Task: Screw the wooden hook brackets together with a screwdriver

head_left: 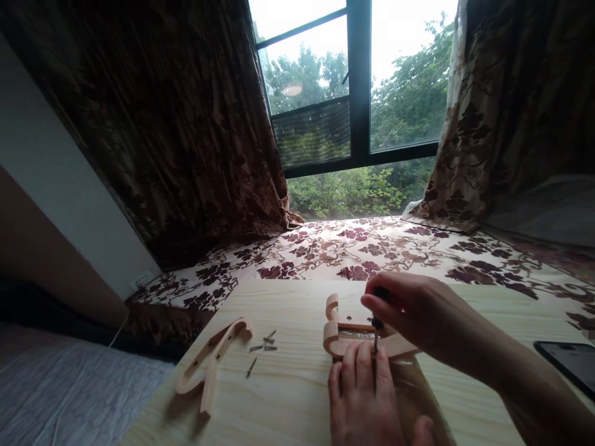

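My right hand (404,303) is closed round the black handle of a screwdriver (376,334), which stands nearly upright. Its shaft runs down to a curved light-wood piece (344,347), by the fingertips of my left hand (362,396). Those left fingers lie stretched out over the near edge of that piece, pressing from above, with the thumb apart. The screwdriver's tip is hidden by the fingers. Just behind lies a second curved wood strip (348,320) with dark holes. On the left rest more curved wood pieces (218,353) with holes, beside several loose screws (267,344).
All of this lies on a pale wooden board (279,396). Under my left hand is a brownish, shiny sheet or package (418,396). A phone (569,365) sits at the right edge. Beyond are a flower-patterned cloth (316,254), curtains (223,124) and a window (360,80).
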Motion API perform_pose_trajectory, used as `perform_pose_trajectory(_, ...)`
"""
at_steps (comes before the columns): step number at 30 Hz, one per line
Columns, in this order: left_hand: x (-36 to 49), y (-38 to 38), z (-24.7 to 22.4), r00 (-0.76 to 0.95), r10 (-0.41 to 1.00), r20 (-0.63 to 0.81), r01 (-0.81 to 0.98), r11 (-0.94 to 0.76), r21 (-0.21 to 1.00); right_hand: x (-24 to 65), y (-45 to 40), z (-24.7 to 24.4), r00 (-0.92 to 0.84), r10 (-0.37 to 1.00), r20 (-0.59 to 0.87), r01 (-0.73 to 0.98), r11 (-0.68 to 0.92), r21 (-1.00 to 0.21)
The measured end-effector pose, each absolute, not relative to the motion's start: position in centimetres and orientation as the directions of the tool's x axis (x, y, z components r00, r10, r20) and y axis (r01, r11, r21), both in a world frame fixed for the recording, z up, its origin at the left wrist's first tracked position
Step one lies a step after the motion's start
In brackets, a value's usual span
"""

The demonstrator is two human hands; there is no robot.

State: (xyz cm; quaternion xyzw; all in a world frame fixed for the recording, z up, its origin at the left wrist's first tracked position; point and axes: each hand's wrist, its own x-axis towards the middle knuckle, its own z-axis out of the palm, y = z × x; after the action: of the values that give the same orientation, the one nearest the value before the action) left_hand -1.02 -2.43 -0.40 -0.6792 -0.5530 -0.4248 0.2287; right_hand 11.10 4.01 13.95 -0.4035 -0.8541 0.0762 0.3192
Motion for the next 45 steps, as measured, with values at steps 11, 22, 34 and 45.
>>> perform_pose_trajectory(11, -0.8, -1.1, -2.1, -0.057, 0.452, 0.89, 0.933, -0.294, 0.209, 10.8, 4.4, 13.4, -0.441, 0.75, 0.493, 0.649, 0.646, -0.402)
perform_pose_trajectory(22, -1.1, -1.6, -1.5, 0.006, 0.506, 0.862, 0.95, -0.271, 0.153, 11.1, 3.7, 14.1, -0.51, 0.707, 0.49, 0.602, 0.7, -0.384)
perform_pose_trajectory(34, -1.2, -1.1, -1.7, -0.02, 0.454, 0.891, 0.943, -0.289, 0.168, 11.1, 3.7, 14.3, -0.496, 0.726, 0.477, 0.597, 0.684, -0.419)
perform_pose_trajectory(45, -1.4, -0.9, -1.6, 0.026, 0.418, 0.908, 0.978, -0.199, 0.063, 11.4, 4.3, 14.0, -0.47, 0.731, 0.495, 0.613, 0.674, -0.412)
